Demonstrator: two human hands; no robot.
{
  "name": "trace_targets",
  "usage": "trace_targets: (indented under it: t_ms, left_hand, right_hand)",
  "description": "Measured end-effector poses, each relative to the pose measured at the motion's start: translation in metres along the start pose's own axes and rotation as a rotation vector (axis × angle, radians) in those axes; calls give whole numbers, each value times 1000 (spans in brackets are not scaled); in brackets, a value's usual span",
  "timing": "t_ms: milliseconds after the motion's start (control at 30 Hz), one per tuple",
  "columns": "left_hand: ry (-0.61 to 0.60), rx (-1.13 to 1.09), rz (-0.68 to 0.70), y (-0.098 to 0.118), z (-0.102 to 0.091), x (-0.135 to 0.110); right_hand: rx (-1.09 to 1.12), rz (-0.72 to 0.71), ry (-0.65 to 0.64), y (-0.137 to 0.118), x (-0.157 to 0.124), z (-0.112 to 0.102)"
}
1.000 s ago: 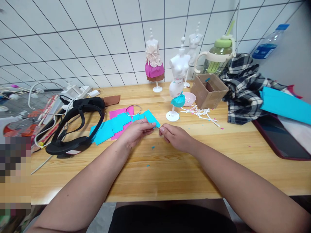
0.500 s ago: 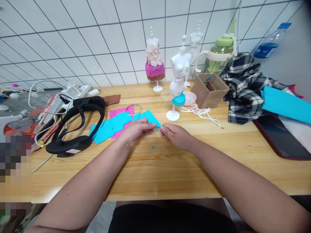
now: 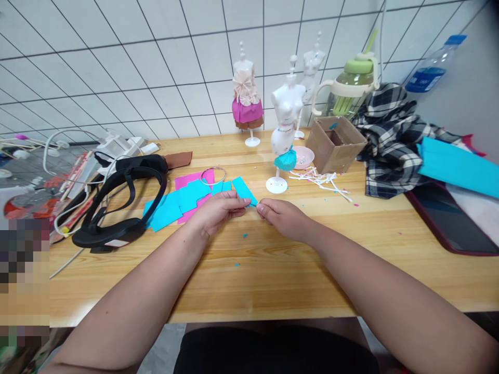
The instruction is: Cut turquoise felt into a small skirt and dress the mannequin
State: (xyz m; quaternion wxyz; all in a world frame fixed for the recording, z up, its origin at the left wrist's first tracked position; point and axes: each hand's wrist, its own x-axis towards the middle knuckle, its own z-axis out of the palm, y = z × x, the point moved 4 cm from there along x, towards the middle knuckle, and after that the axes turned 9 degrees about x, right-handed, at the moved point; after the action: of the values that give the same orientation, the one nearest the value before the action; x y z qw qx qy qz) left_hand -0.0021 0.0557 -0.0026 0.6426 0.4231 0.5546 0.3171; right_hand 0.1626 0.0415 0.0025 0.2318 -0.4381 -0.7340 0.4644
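My left hand [image 3: 219, 210] and my right hand [image 3: 281, 217] meet at the middle of the wooden table [image 3: 273, 270], both pinching the near corner of a small teal paper strip [image 3: 243, 189]. Fingers of both hands are curled closed on it. Behind my left hand lie several teal paper pieces [image 3: 175, 202] over a pink sheet [image 3: 191, 181], with a thin wire ring [image 3: 213, 175] on top. A white doll mannequin [image 3: 286, 124] with a teal skirt stands just behind my right hand.
A black head strap [image 3: 119, 202] and cables lie at the left. At the back stand a mannequin in a pink dress [image 3: 245, 96], a cardboard box [image 3: 338, 144], a small pink dish [image 3: 304, 156], a green jug [image 3: 353, 85], checked cloth [image 3: 393, 137] and a teal sheet [image 3: 456, 166]. White paper scraps [image 3: 323, 182] litter the table.
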Motion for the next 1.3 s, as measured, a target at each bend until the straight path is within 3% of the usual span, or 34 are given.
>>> trace_targets:
  t_ms: [233, 400, 567, 867, 1300]
  left_hand:
    - [19, -25, 1, 0, -1, 0]
    - [64, -149, 27, -1, -3, 2]
    - [-40, -228, 35, -4, 5, 2]
    - [-96, -203, 49, -4, 15, -1]
    - [-7, -186, 51, -5, 11, 0]
  right_hand:
    - [-16, -9, 5, 1, 0, -1]
    - [161, 46, -42, 4, -2, 10]
    - [314, 60, -43, 4, -1, 22]
    - [296, 24, 7, 6, 1, 22]
    - [256, 10, 23, 4, 1, 21]
